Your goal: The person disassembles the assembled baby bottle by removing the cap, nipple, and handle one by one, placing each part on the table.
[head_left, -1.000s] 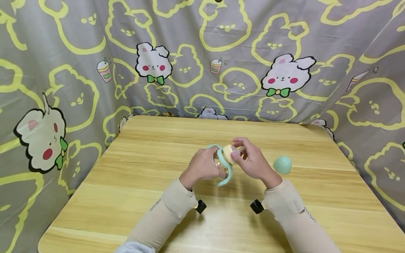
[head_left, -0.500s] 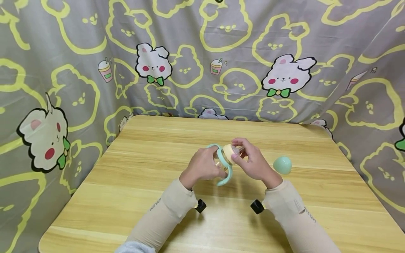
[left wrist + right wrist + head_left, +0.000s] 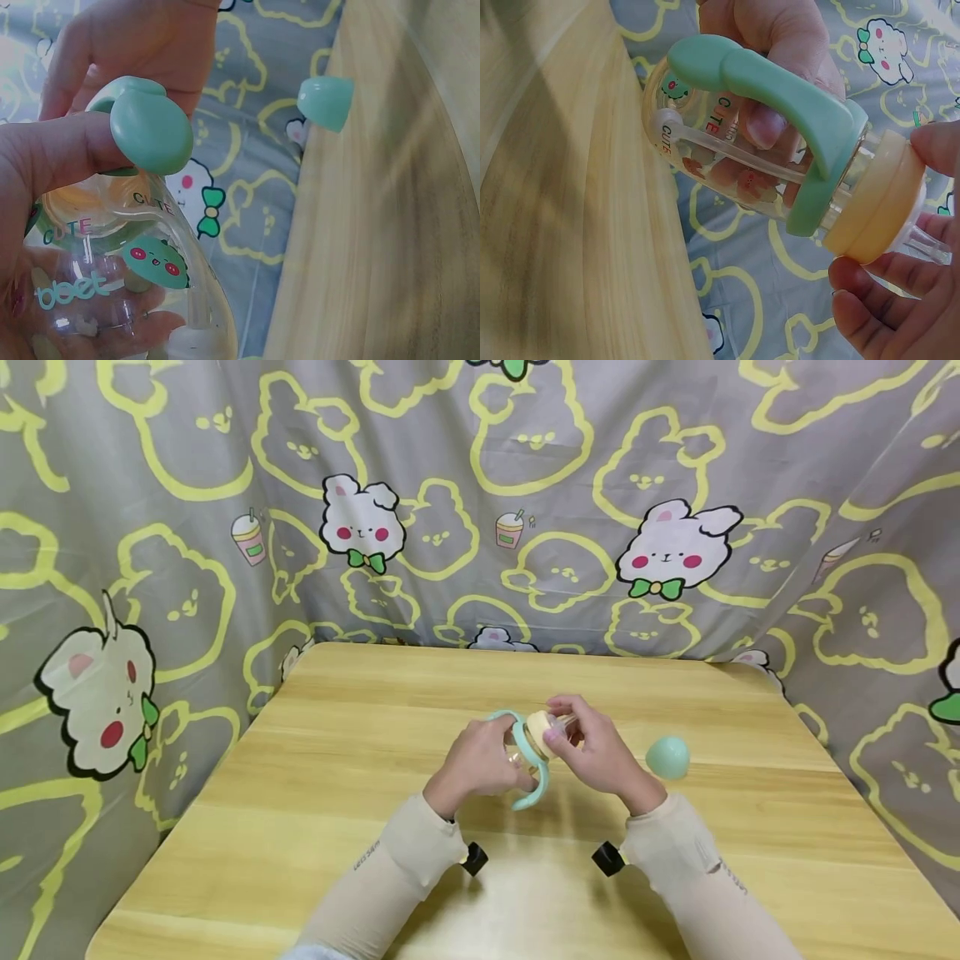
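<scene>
A clear baby bottle (image 3: 720, 161) with green side handles (image 3: 780, 94) is held tilted above the table, its top toward the right. My left hand (image 3: 480, 758) grips the bottle's body, fingers wrapped round it. In the left wrist view, the bottle (image 3: 150, 262) shows a straw inside and printed letters. My right hand (image 3: 596, 752) pinches the cream collar ring (image 3: 877, 199) with thumb and fingertips. A clear nipple (image 3: 926, 244) sticks out of the ring, beside my right palm. The ring sits on the bottle's neck; whether its thread is engaged I cannot tell.
On the wooden table (image 3: 300, 810), right of my right hand, stands a green dome cap (image 3: 667, 757). A grey curtain (image 3: 450, 460) with cartoon prints hangs behind the table and along both sides. Black wrist cameras (image 3: 474, 858) stick out from both sleeves.
Both hands keep hold of the bottle and its ring in nearly the same place. The whole head view has shifted slightly downward in the frame. The cap has not moved on the table.
</scene>
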A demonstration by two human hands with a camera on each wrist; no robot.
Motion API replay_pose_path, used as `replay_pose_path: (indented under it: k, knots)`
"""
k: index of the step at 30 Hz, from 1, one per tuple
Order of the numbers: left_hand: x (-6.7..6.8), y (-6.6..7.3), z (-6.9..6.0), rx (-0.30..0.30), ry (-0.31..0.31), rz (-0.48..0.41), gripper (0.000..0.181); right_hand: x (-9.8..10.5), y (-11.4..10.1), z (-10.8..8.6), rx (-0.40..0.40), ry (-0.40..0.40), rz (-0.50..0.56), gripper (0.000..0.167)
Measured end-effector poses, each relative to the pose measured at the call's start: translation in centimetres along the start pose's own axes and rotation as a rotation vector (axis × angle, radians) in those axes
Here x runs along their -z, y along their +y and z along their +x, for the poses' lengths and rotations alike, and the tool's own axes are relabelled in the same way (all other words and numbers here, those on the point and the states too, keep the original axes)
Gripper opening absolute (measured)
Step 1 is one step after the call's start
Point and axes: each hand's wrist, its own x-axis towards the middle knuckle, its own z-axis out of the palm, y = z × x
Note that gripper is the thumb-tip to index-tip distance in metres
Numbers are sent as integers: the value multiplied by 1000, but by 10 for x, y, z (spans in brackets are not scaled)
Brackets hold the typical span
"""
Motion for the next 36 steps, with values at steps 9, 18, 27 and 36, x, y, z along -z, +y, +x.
replay_pose_path:
  k: [9, 18, 27, 36]
  knots:
    - [-2, -2, -3, -5, 15, 3, 44, -3, 4, -3, 28, 5, 1, 36]
    - [-7, 1, -4, -5, 2, 0, 44, -1, 3, -7, -6, 10, -2, 43]
    - [-9, 1, -4, 6, -1, 3, 44, -1, 5, -8, 40, 12, 23, 36]
    - [-8, 3, -4, 12, -12, 16, 45, 0, 4, -8, 44, 18, 9, 39]
